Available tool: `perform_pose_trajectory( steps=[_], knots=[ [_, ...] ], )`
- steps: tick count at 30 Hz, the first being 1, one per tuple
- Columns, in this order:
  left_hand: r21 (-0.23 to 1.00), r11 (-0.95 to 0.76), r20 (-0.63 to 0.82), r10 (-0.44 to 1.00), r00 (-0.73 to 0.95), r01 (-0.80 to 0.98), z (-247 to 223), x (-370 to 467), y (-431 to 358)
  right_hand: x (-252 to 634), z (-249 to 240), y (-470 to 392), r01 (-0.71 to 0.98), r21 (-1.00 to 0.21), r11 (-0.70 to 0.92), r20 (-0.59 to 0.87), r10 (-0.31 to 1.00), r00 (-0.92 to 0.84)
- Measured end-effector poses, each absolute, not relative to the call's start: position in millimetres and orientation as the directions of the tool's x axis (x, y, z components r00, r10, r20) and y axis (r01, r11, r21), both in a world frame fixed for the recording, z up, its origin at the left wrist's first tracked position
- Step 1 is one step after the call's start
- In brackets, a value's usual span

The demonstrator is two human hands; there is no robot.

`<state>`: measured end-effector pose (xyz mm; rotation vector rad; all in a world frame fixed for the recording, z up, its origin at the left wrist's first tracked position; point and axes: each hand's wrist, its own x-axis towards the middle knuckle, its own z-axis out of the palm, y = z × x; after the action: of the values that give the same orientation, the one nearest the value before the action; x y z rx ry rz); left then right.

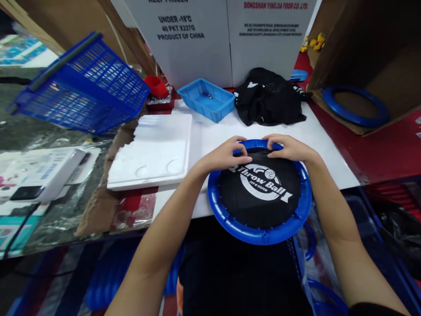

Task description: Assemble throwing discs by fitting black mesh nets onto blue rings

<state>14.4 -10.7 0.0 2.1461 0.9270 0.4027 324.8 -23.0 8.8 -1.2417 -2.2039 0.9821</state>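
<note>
A round blue ring (263, 237) with black mesh (253, 215) across it lies at the front edge of the white work surface. White "Throw Ball" lettering shows on the mesh. At the far rim, my left hand (228, 154) grips the ring at the upper left, thumb on the mesh and fingers bent over the edge. My right hand (287, 148) holds the same rim a little to the right, its fingers curled over it and its thumb on the mesh. A heap of black mesh pieces (269, 98) lies beyond the hands.
Behind the ring sits a light blue tray (208, 98) with small bits inside. White foam (151, 153) and a tilted blue basket (88, 87) are on the left. Another blue ring (355, 105) rests in a cardboard box at right. White cartons (213, 52) stand at the back.
</note>
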Motion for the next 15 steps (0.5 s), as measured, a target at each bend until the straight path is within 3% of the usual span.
perform_pose_trajectory(
  steps=[5, 9, 15],
  knots=[
    [0.622, -0.543, -0.011, 0.715, 0.699, 0.565, -7, 23, -18, 326, 11, -25, 0.545, -0.748, 0.378, 0.015, 0.832, -0.555],
    [0.645, -0.519, -0.003, 0.732, 0.681, 0.561, -9, 26, -17, 331, 15, -27, 0.552, -0.755, 0.355, -0.056, 0.804, -0.592],
    [0.727, -0.500, -0.050, 0.645, 0.762, 0.470, 3, 7, -7, 331, 14, -28, 0.549, -0.771, 0.323, -0.045, 0.832, -0.553]
  ],
)
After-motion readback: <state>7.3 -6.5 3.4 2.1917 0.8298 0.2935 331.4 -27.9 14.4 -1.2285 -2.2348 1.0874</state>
